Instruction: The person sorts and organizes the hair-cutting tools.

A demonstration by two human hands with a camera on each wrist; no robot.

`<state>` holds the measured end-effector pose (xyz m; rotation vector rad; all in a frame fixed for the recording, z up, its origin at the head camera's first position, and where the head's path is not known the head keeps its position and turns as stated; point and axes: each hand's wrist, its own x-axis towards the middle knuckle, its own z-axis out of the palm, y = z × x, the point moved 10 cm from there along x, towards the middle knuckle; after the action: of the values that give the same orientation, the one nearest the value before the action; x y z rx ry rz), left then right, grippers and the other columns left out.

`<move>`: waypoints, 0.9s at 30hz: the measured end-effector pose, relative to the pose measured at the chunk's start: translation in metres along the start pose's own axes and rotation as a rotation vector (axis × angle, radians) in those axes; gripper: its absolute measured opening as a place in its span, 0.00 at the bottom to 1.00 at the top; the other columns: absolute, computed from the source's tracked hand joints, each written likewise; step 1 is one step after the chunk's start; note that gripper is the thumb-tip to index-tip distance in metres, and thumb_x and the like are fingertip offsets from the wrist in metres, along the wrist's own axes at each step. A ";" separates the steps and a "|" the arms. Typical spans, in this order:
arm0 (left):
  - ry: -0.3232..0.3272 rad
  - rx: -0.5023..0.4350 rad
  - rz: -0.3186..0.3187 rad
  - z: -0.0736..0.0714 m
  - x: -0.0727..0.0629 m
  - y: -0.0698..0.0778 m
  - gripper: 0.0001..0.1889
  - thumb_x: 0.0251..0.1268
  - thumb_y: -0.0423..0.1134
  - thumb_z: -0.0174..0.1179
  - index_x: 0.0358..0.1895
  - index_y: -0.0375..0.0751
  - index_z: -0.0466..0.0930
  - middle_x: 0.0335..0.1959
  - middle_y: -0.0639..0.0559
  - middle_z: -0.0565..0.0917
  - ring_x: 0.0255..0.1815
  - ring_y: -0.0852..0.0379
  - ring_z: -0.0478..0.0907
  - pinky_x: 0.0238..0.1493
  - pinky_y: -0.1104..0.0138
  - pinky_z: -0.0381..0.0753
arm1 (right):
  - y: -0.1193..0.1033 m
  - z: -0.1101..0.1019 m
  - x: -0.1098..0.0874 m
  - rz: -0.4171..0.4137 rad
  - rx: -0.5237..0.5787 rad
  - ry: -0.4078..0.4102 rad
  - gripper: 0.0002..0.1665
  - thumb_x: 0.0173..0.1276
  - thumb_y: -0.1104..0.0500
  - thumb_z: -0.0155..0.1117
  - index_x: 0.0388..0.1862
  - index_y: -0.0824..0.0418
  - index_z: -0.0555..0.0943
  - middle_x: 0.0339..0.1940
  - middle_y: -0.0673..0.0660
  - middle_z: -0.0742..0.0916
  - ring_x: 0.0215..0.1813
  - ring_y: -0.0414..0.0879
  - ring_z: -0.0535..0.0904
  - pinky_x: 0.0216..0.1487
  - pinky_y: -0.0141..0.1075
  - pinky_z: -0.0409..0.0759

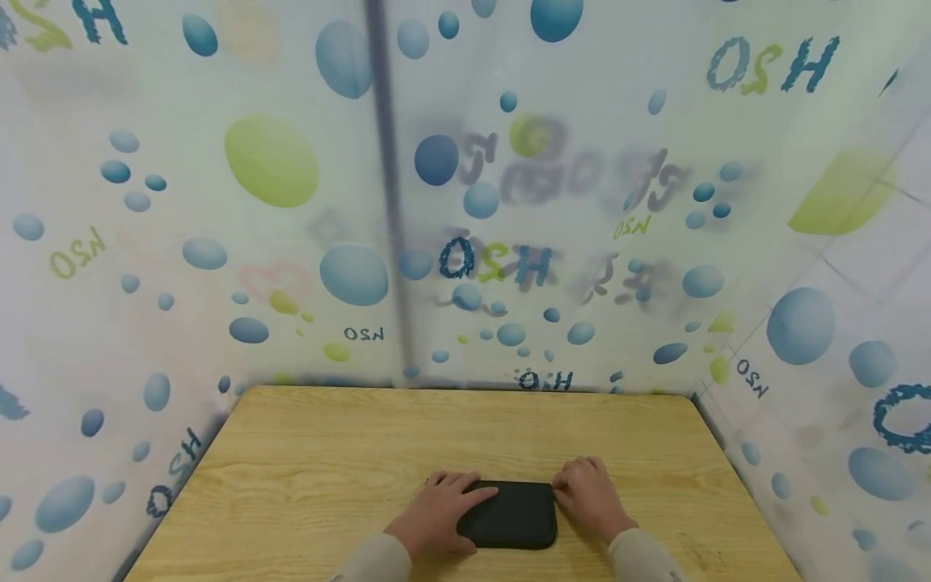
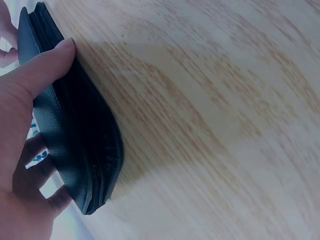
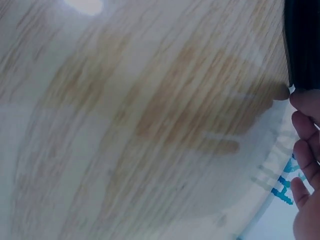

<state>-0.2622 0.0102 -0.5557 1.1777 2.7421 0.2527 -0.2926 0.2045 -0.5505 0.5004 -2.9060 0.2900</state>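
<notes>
A black zip wallet lies on the wooden table, its long side running left to right. Across its left end, my left hand grips it. In the left wrist view the thumb presses over the wallet's zipped edge, and the other fingers reach round its far side. My right hand is at the far right corner, fingers curled, with the fingertips pinching there. The right wrist view has the right hand at the frame's edge, fingertips against the wallet's corner; I cannot tell whether a zip pull is between them.
The wooden table reaches back to a pale curtain printed with blue and green bubbles and H2O lettering. More of this printed sheeting hangs at the left and right sides, close against the table edges.
</notes>
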 end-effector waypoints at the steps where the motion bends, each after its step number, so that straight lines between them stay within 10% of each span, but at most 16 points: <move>1: 0.001 0.006 0.002 0.000 0.000 0.000 0.42 0.52 0.63 0.68 0.73 0.67 0.61 0.71 0.52 0.69 0.68 0.53 0.69 0.64 0.51 0.71 | 0.001 0.000 0.000 -0.005 -0.003 -0.006 0.04 0.54 0.55 0.75 0.25 0.46 0.87 0.24 0.40 0.82 0.35 0.40 0.77 0.54 0.50 0.73; 27: -0.016 0.062 -0.008 0.005 0.001 -0.004 0.43 0.53 0.67 0.64 0.74 0.70 0.57 0.72 0.54 0.67 0.69 0.52 0.69 0.63 0.51 0.71 | 0.003 -0.014 -0.023 -0.201 0.008 0.018 0.05 0.55 0.54 0.75 0.24 0.42 0.86 0.25 0.34 0.80 0.34 0.34 0.72 0.53 0.49 0.73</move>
<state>-0.2643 0.0091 -0.5617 1.1787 2.7586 0.1573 -0.2703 0.2177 -0.5424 0.7801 -2.8083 0.2750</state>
